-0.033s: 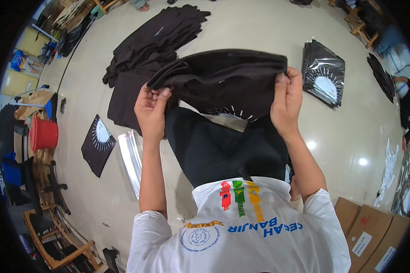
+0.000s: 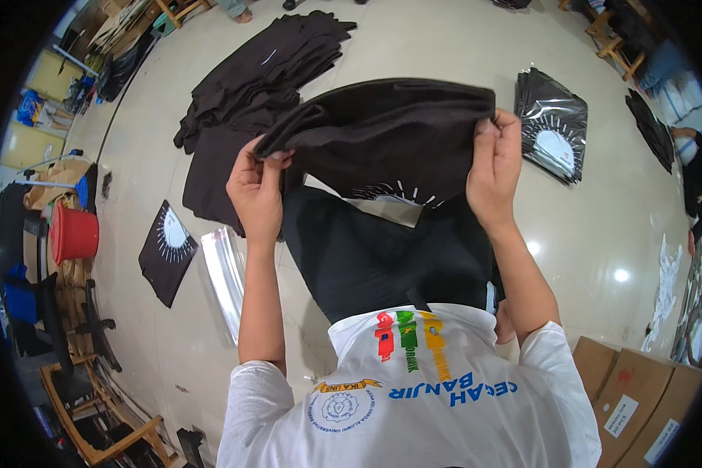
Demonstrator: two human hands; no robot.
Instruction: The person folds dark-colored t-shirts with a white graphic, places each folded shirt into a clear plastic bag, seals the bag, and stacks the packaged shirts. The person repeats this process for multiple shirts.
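My left hand (image 2: 256,189) and my right hand (image 2: 494,171) pinch opposite ends of a folded dark shirt (image 2: 390,129), thumbs on the near side. Stretched between them above my lap, the cloth sags a little in the middle. A white sunburst print shows along its lower part. Beyond my left hand lies a big heap of dark shirts (image 2: 249,86), loosely layered on the floor. To the left, one folded dark shirt with a sunburst print (image 2: 168,253) rests near a stack of clear plastic sleeves (image 2: 224,273).
Right of my right hand sits a pile of plastic-wrapped dark shirts (image 2: 554,129). Cardboard boxes (image 2: 636,398) stand at the lower right. A red bucket (image 2: 75,233) and a wooden chair frame (image 2: 93,444) are at the left. Another person's arm (image 2: 693,140) shows at the far right.
My right hand has shifted slightly to the right and up, and the shirt's top edge sits a touch higher. Both hands keep their hold.
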